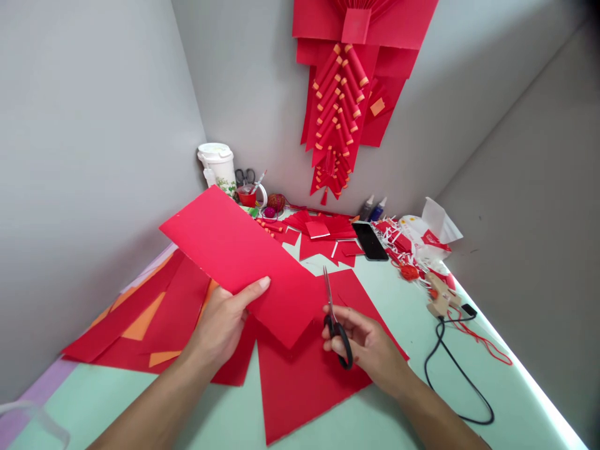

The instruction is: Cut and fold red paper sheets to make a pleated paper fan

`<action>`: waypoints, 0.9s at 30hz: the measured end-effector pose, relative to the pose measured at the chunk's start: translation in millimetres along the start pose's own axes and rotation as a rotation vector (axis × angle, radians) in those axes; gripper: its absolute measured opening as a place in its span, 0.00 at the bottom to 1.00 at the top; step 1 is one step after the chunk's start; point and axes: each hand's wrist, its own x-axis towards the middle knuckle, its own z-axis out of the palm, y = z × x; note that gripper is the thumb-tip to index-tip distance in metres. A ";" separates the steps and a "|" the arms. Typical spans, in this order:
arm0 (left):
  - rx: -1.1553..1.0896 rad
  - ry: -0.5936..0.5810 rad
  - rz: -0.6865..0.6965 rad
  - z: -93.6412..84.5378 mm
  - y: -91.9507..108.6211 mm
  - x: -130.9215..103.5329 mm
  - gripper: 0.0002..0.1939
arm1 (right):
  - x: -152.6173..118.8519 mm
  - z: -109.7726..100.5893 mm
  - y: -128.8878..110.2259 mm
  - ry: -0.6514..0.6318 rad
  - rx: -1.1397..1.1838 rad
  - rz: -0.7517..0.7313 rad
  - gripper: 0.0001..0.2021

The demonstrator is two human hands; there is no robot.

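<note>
A rectangular sheet of red paper (248, 262) is gripped near its lower left edge by my left hand (225, 322), thumb on top and fingers underneath. My right hand (365, 350) has its fingers in the handles of black-handled scissors (338, 337). Their blades point up and look nearly closed, just right of the held sheet's end. Under both hands a larger red sheet (304, 394) lies on the pale green table (225, 419). More red and orange sheets (154, 306) are spread to the left, partly behind my left arm.
A black phone (370, 240), red paper scraps (323, 228) and shredded bits (394, 237) lie toward the back. A white lidded cup (218, 165) stands back left. At right is a glue gun (440, 294) with a looped cord (469, 375). Red paper firecrackers (337, 100) hang on the wall.
</note>
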 end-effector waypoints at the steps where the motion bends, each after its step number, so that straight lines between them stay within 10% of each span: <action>1: 0.011 0.003 0.003 -1.1 1.3 0.5 0.26 | 0.6 -1.7 -0.4 -0.007 0.006 0.002 0.22; 27: 0.126 -0.039 0.007 -22.7 23.9 11.8 0.17 | -4.4 -3.1 -15.5 -0.036 -0.281 0.022 0.21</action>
